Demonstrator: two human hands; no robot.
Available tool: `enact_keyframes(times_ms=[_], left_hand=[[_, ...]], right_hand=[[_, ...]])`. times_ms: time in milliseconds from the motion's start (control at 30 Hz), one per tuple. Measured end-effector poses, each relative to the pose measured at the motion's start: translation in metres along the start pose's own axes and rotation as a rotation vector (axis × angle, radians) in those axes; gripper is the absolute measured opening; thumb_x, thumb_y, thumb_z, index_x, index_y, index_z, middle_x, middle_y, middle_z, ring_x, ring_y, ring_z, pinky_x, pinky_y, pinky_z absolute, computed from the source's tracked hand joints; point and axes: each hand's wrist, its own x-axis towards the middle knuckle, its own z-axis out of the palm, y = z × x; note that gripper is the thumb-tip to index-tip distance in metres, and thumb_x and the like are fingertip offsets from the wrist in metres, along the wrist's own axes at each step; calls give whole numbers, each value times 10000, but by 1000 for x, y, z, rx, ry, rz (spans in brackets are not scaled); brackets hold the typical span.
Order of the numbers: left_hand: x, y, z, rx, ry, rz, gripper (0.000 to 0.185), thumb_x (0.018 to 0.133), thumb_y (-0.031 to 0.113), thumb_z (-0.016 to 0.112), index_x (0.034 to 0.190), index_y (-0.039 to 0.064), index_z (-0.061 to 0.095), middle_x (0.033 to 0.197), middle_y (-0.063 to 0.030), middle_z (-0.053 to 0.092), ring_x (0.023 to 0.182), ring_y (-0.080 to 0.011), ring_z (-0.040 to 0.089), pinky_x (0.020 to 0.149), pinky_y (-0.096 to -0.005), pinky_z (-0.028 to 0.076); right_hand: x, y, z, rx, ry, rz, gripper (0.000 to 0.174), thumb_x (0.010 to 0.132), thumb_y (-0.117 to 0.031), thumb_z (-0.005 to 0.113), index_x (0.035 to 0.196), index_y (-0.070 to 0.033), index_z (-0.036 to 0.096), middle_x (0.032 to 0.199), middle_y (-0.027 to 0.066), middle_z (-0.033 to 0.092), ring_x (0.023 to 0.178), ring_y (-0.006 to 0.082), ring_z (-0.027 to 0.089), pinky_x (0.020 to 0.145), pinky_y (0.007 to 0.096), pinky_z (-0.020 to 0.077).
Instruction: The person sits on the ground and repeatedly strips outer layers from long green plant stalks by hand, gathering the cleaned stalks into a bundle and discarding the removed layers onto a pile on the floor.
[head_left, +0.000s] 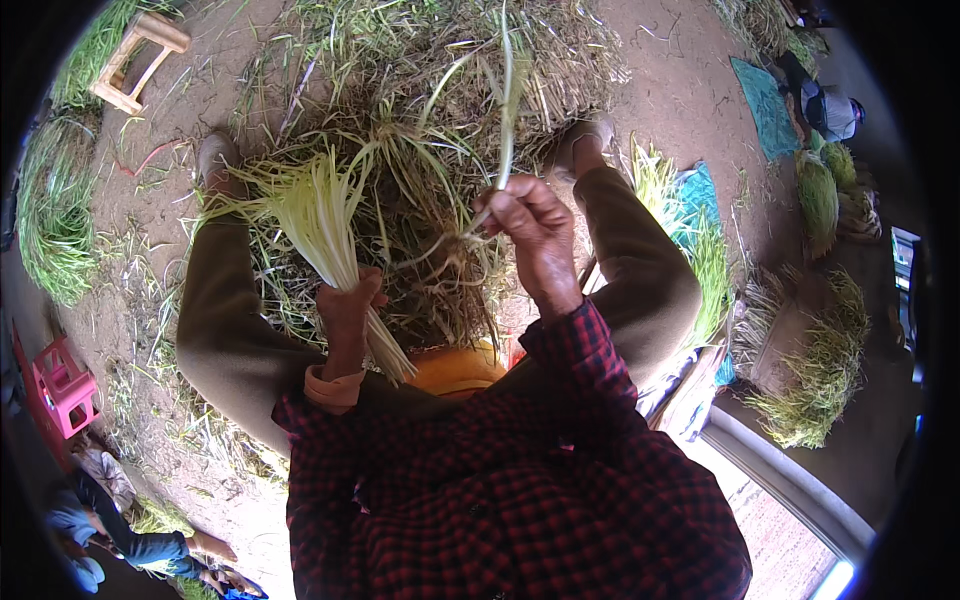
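Observation:
My left hand is closed around a bundle of pale, yellow-green leafy stalks. The leaves fan out up and to the left; the white lower ends point down to the right. In front of my right knee, my right hand pinches a single long pale stalk between thumb and fingers, its upper part rising away from me. Beside those fingers, over the pile, are stringy pale roots. Between my feet lies a heap of loose leaves, roots and dry stems.
A wooden stool lies at the upper left and a pink plastic stool is at the left. Green bundles lie beside my right leg near teal sheeting. Other people sit at the lower left and upper right.

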Motion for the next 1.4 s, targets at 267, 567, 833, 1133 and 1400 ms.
enact_keyframes(times_ms=[267,567,833,1133,1400], left_hand=[[-9,11,6,-186,-228,217,181,774,23,658,946,2,608,844,-71,648,651,-95,600,563,-225,485],[-13,26,17,-124,-249,233,152,788,16,642,935,-6,613,800,-54,633,697,-112,613,594,-241,500],[-4,28,15,-199,-144,268,125,773,45,668,878,16,608,792,-89,662,582,-114,588,517,-228,440],[0,34,3,-317,-73,224,199,727,-35,665,863,30,534,711,-110,639,487,-118,549,466,-217,442],[0,68,-30,-365,-20,356,213,729,-63,620,890,50,538,710,-135,632,530,-149,580,494,-233,463]], right_hand=[[14,20,40,-57,-104,194,22,852,-46,607,842,-56,589,747,7,629,614,44,546,533,192,454],[23,38,70,-22,-219,332,107,851,-124,627,862,-24,591,743,12,608,634,61,585,543,199,496],[28,56,43,-128,-410,340,170,842,-206,623,926,-60,603,839,58,635,754,134,616,664,265,505],[-9,111,25,-1011,-705,5,249,808,-266,595,949,-61,577,839,136,598,793,334,597,692,419,475],[-23,145,12,-1162,-744,-161,161,806,-159,556,929,-57,531,829,122,569,782,321,593,643,423,488]])
